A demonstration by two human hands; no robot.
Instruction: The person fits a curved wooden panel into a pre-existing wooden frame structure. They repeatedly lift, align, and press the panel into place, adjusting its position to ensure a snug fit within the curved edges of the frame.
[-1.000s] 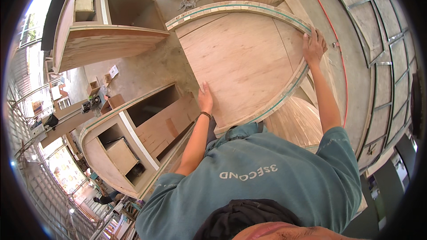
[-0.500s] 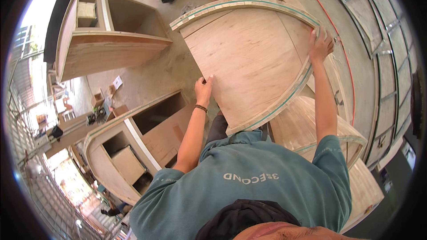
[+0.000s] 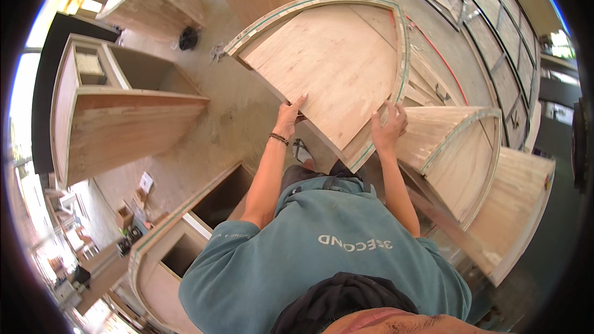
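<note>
Evidently both arms reach forward from the teal shirt (image 3: 322,260), forearms slanting inward toward each other, elbows near the torso's sides. The left grip (image 3: 286,119), with a dark bracelet (image 3: 279,138) at its wrist, closes narrowly on the panel's (image 3: 328,62) straight edge: thumb laid on the upper face, fingers tucked beneath and partly hidden. The right grip (image 3: 388,127) holds the panel's curved rim near its closest corner, thumb on the inner side, fingers bent over the outer side, wrist fairly straight.

Between them, the panel hangs in front of the waist, above the floor (image 3: 235,117), its rimmed face turned upward and its closest corner just ahead of the shirt; whether that corner touches the body I cannot tell. A sandalled foot (image 3: 303,152) shows under the straight edge.

Just beside the right forearm stands a curved cabinet (image 3: 464,167), with a pale cabinet (image 3: 523,201) past it. An open cabinet (image 3: 176,244) sits near the left elbow. Farther off, toward the floor's left edge, is a two-bay cabinet (image 3: 133,133). Beyond the panel lie a black bag (image 3: 188,38), a red hose (image 3: 440,57) and, along the floor's right edge, metal frames (image 3: 465,25).
</note>
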